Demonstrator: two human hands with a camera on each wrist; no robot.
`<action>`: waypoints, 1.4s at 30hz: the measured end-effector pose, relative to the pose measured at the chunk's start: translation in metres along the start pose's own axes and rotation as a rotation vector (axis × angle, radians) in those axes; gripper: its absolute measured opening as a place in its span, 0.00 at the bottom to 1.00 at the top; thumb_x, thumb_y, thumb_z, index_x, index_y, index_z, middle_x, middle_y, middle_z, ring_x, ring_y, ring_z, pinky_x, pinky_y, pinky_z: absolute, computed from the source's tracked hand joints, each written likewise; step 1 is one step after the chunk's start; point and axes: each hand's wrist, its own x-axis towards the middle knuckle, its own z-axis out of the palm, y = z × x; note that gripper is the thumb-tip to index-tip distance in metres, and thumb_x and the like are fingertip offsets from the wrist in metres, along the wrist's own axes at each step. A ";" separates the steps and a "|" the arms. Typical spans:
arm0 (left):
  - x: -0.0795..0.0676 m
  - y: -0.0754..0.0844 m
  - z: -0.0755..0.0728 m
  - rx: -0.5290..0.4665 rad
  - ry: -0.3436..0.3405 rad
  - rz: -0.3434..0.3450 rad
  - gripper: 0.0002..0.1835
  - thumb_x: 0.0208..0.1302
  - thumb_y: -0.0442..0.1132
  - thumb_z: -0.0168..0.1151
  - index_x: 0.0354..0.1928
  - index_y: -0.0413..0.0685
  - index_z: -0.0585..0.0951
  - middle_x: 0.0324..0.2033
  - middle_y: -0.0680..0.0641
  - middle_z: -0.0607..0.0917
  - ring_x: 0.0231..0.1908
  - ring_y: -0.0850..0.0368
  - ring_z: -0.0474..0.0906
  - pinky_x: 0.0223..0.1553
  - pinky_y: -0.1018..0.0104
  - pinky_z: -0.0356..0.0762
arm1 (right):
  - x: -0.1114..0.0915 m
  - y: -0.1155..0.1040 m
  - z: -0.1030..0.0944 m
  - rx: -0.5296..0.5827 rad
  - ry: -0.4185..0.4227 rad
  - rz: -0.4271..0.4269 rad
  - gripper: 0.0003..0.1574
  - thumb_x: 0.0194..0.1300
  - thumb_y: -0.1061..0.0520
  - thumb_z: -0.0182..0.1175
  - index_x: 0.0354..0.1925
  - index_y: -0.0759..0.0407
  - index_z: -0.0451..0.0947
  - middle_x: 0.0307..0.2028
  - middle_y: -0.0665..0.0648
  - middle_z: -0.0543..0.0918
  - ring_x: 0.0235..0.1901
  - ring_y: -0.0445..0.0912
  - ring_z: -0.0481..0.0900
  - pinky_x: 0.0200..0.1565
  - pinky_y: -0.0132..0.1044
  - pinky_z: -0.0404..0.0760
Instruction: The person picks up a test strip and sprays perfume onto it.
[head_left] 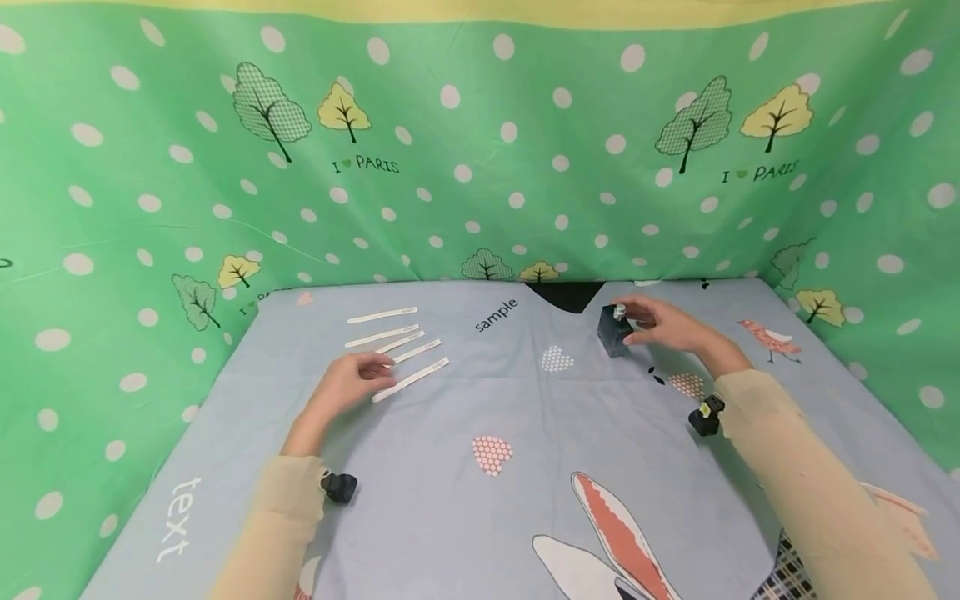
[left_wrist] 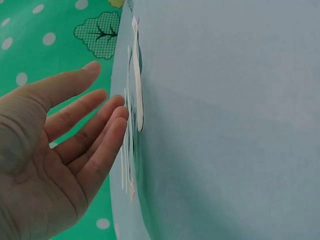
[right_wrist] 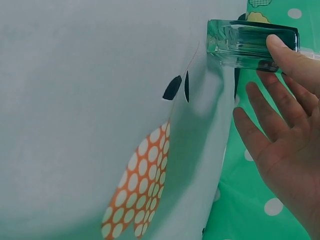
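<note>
A dark, square glass perfume bottle (head_left: pixel 614 332) with a silver spray top is at the far right of the bed-like cloth surface. My right hand (head_left: pixel 663 323) holds it from the right, and in the right wrist view the thumb (right_wrist: pixel 281 49) lies across the bottle's glass (right_wrist: pixel 240 42). Over on the left, several white paper strips, perfume test strips by their look, lie fanned out; the nearest strip (head_left: pixel 420 377) is beside my left hand's fingertips. That left hand (head_left: pixel 352 383) hovers over the strips with relaxed fingers, holding nothing; the strip (left_wrist: pixel 139 90) shows beyond it in the left wrist view.
A blue-grey printed cloth (head_left: pixel 450 508) covers the surface. Behind it and at both sides hangs a green dotted curtain (head_left: pixel 480 192). Each wrist carries a small black camera, one on the left wrist (head_left: pixel 341 487) and one on the right wrist (head_left: pixel 705 417).
</note>
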 end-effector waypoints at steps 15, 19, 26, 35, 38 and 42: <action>-0.009 -0.005 0.001 0.089 -0.081 -0.052 0.10 0.52 0.33 0.75 0.35 0.40 0.84 0.29 0.47 0.86 0.30 0.60 0.78 0.35 0.68 0.76 | 0.004 0.000 0.002 0.003 0.010 -0.009 0.44 0.64 0.64 0.65 0.72 0.69 0.57 0.72 0.74 0.62 0.71 0.71 0.58 0.71 0.64 0.58; -0.008 -0.004 0.002 0.136 -0.084 -0.042 0.09 0.51 0.31 0.75 0.32 0.41 0.83 0.27 0.47 0.84 0.29 0.60 0.77 0.35 0.68 0.74 | 0.006 0.001 0.001 0.013 0.006 -0.006 0.45 0.64 0.64 0.66 0.73 0.68 0.57 0.72 0.74 0.61 0.72 0.70 0.58 0.72 0.64 0.58; -0.009 -0.002 0.002 0.127 -0.093 -0.074 0.09 0.50 0.30 0.74 0.32 0.40 0.83 0.26 0.48 0.83 0.29 0.59 0.75 0.33 0.67 0.72 | 0.008 -0.001 0.003 0.027 0.013 0.001 0.45 0.63 0.63 0.66 0.72 0.68 0.57 0.72 0.74 0.60 0.72 0.71 0.58 0.72 0.64 0.58; -0.010 0.000 0.004 0.086 -0.134 -0.081 0.07 0.51 0.29 0.72 0.30 0.42 0.82 0.23 0.50 0.79 0.26 0.59 0.71 0.30 0.69 0.70 | 0.001 0.003 0.007 0.084 0.047 0.006 0.45 0.61 0.64 0.68 0.71 0.69 0.59 0.71 0.74 0.62 0.71 0.71 0.59 0.71 0.64 0.60; -0.009 0.000 0.004 0.074 -0.130 -0.080 0.08 0.51 0.29 0.72 0.30 0.42 0.81 0.24 0.50 0.79 0.27 0.59 0.71 0.31 0.68 0.69 | 0.000 0.005 0.009 0.105 0.069 0.012 0.44 0.61 0.64 0.69 0.70 0.69 0.59 0.69 0.74 0.64 0.71 0.70 0.61 0.71 0.62 0.62; -0.007 0.001 0.003 0.050 -0.122 -0.075 0.08 0.52 0.29 0.72 0.32 0.41 0.81 0.26 0.49 0.81 0.28 0.60 0.73 0.31 0.68 0.71 | -0.001 0.004 0.011 0.127 0.098 0.025 0.43 0.62 0.64 0.67 0.69 0.70 0.58 0.67 0.74 0.66 0.70 0.70 0.62 0.69 0.61 0.65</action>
